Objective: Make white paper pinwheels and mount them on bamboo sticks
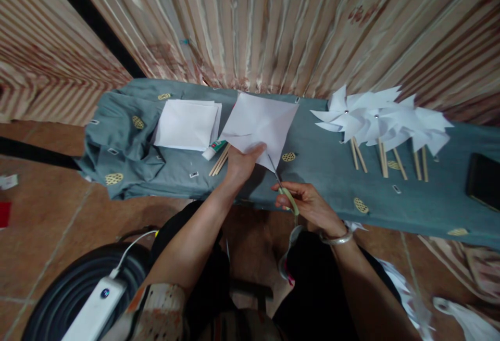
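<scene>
A: Where is the paper [261,125] just now?

B: In the left hand [242,164], pinched at its near edge between thumb and fingers. The sheet fans up and away from that hand, over the cloth [324,174], one corner pointing down toward the right hand [308,203].

A: And the right hand?

B: Closed around the handles of the scissors [282,185]. It sits just beside the left hand, a little nearer the body and to its right.

A: Which way do the scissors run?

B: Their long axis goes from the right hand up and leftward, blades ahead of the knuckles. The tip meets the paper's lower corner, just right of the left thumb. I can't tell how far apart the blades stand; they look close to shut.

A: So which hand is nearer the sheet?

B: The left one touches it; the right reaches it only through the blades.

A: Anything else close by?

B: Left of the left hand lie a few sticks [220,161] and a glue tube [213,149], with a paper stack [187,124] beyond them. Well to the right of the right hand, finished pinwheels [375,117] lie on the cloth.
</scene>
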Available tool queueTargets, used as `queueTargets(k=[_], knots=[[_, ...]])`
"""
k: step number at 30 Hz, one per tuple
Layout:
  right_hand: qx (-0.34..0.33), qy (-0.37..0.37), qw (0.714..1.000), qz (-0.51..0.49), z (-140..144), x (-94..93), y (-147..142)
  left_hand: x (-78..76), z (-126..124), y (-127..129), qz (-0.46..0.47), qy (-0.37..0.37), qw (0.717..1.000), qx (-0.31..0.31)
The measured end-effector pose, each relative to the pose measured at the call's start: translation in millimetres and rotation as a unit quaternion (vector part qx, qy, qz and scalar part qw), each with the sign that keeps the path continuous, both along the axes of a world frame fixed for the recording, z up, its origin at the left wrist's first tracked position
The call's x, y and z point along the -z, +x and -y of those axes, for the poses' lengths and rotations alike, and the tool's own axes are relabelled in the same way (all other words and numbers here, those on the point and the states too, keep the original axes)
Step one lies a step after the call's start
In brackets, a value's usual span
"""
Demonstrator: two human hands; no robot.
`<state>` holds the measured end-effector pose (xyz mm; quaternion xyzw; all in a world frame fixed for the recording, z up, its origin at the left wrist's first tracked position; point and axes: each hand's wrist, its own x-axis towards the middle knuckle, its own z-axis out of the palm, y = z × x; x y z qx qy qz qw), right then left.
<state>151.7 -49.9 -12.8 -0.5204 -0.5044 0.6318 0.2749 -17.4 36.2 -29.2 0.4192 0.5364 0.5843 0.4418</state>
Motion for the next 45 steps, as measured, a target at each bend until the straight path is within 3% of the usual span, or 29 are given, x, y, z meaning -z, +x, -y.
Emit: queueTargets(k=[20,32,45], knots=[[0.014,-0.009,1.0,0.0,0.3,-3.4,-3.3,6.4,-3.0,-1.5,0.005,0.004,1.0,0.001],[0.028,-0.007,1.0,0.004,0.2,6.6,-0.4,4.4,-2.5,-1.2,0.03,0.02,0.999,-0.003],[0.04,-0.006,0.999,-0.02,-3.9,-5.2,0.4,-14.7,6.7,-3.5,0.045,-0.049,0.994,0.09]])
